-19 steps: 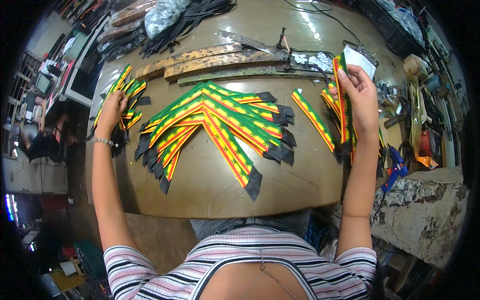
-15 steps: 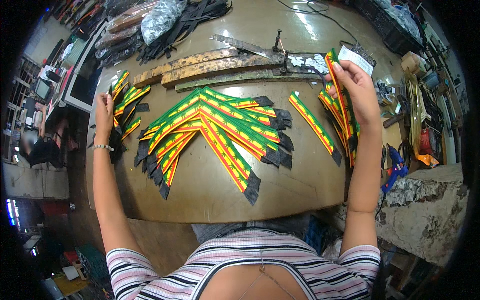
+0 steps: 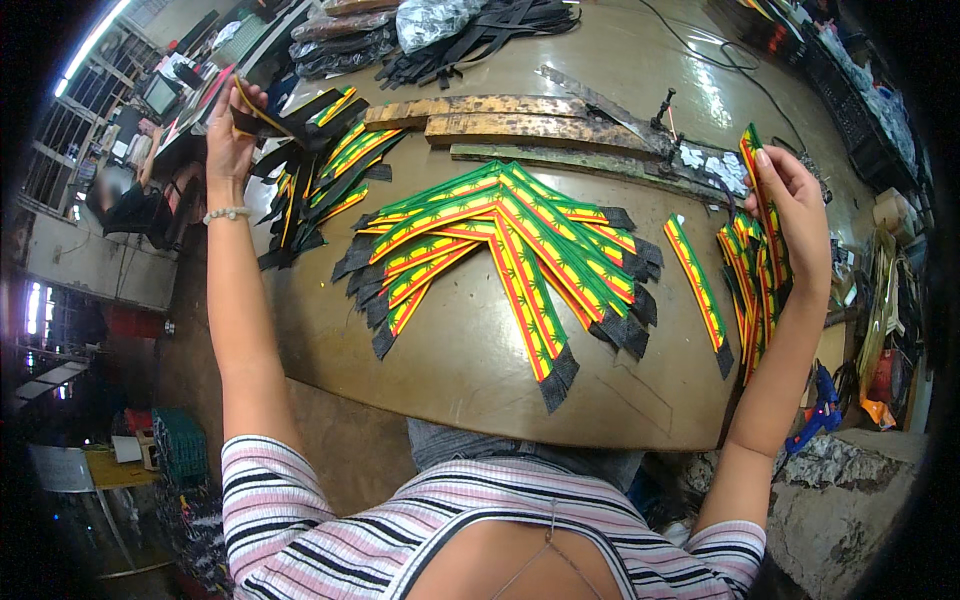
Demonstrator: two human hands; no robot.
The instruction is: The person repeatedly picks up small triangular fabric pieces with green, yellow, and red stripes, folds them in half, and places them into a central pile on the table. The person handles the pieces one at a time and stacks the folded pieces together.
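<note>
My left hand (image 3: 230,145), raised at the table's far left, is closed on a strip (image 3: 265,117) whose dark side and yellow edge show. Below and beside it lies a loose heap of similar strips (image 3: 345,195). At the right, my right hand (image 3: 803,205) pinches the upper end of a green, yellow and red patterned strip (image 3: 750,150). More strips (image 3: 737,262) lie beneath that hand. A single strip (image 3: 694,272) rests just left of them. Between my hands, a fanned stack of V-shaped strip pairs (image 3: 525,290) with black ends lies on the table.
Worn wooden bars (image 3: 520,133) and a metal ruler (image 3: 595,100) lie behind the stack. Black straps (image 3: 500,45) and plastic-wrapped bundles (image 3: 345,40) sit farther back. A black crate (image 3: 860,95) stands far right. A blue glue gun (image 3: 822,410) hangs by the table's right side.
My left hand has lifted a strip up from the left heap. My right hand still pinches its strip. The whole view has swung left, so the table appears farther right.
</note>
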